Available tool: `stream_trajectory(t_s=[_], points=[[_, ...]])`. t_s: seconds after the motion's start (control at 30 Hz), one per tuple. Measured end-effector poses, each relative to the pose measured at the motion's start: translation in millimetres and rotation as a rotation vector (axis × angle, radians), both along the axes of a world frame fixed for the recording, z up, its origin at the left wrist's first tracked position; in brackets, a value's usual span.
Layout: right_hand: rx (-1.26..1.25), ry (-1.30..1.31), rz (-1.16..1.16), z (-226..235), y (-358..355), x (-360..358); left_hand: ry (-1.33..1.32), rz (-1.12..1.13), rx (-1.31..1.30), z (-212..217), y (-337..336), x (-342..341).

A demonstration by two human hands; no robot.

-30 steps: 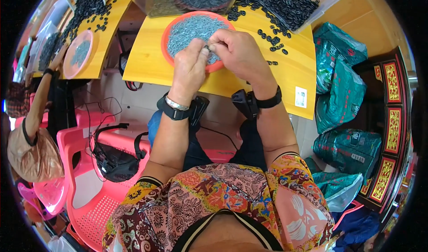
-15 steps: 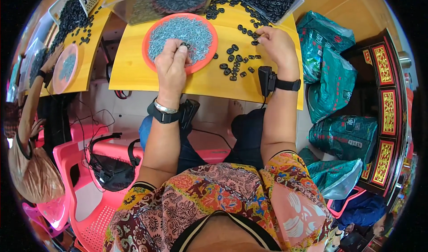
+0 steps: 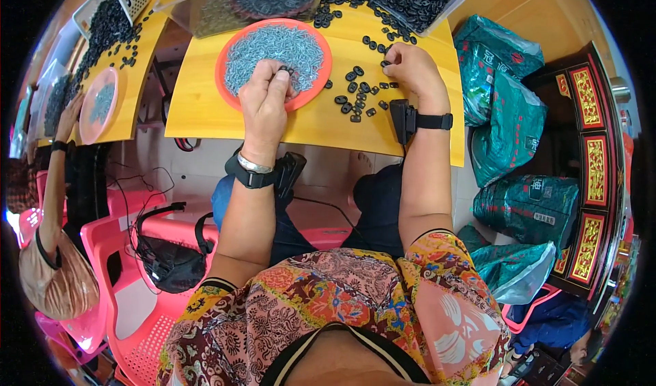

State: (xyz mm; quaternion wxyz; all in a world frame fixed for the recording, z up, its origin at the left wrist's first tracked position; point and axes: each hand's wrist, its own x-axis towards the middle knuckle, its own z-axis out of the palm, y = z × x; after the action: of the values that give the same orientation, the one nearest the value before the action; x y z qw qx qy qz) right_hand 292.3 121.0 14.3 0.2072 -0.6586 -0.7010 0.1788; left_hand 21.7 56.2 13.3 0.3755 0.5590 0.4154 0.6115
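My left hand (image 3: 264, 102) is closed in a pinch over the near part of an orange-rimmed plate (image 3: 327, 58) heaped with small silver screws (image 3: 273, 44). Between its thumb and finger sits a black oval piece with two holes (image 3: 286, 70). At the right, my right hand (image 3: 418, 73) is bent down to the yellow table, its fingertips pinched at another black two-hole piece (image 3: 385, 63), mostly hidden by them. Several loose black pieces (image 3: 361, 87) lie between my right hand and the plate.
Clear plastic bins (image 3: 239, 7) of black pieces stand along the table's (image 3: 205, 123) far side, with pieces spilling out. Green sacks (image 3: 509, 133) line the right. At the left, another person's hand (image 3: 67, 123) is by a pink plate (image 3: 102, 106). A black bag (image 3: 171, 263) rests on a pink chair.
My right hand has drawn slightly nearer and left, its fingers curling further down over a piece. My left hand keeps its pinch almost in place. The other person's arm has straightened forward.
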Motion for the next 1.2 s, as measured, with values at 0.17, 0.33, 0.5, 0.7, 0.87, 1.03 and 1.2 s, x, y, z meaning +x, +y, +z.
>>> stream_trajectory(t_s=[0.17, 0.33, 0.5, 0.7, 0.87, 1.03, 1.2], points=[[0.092, 0.065, 0.045, 11, -5, -10, -0.026, 0.01, 0.001, 1, -1, 0], [0.187, 0.448, 0.149, 27, -13, -42, -0.091, 0.006, -0.007, -2, -1, 1], [0.232, 0.648, 0.252, 38, -27, -80, -0.079, 0.0, 0.003, -3, -2, 0], [0.252, 0.641, 0.306, 42, -37, -102, -0.087, 0.0, -0.003, -3, -3, 1], [0.047, 1.037, 0.305, 32, -35, -117, -0.107, -0.026, -0.012, -4, -2, 4], [-0.131, 1.239, 0.291, 28, -36, -127, -0.083, -0.062, -0.082, 0, -6, 3], [-0.123, 1.193, 0.294, 27, -36, -127, -0.144, 0.011, -0.058, -1, -5, 6]])
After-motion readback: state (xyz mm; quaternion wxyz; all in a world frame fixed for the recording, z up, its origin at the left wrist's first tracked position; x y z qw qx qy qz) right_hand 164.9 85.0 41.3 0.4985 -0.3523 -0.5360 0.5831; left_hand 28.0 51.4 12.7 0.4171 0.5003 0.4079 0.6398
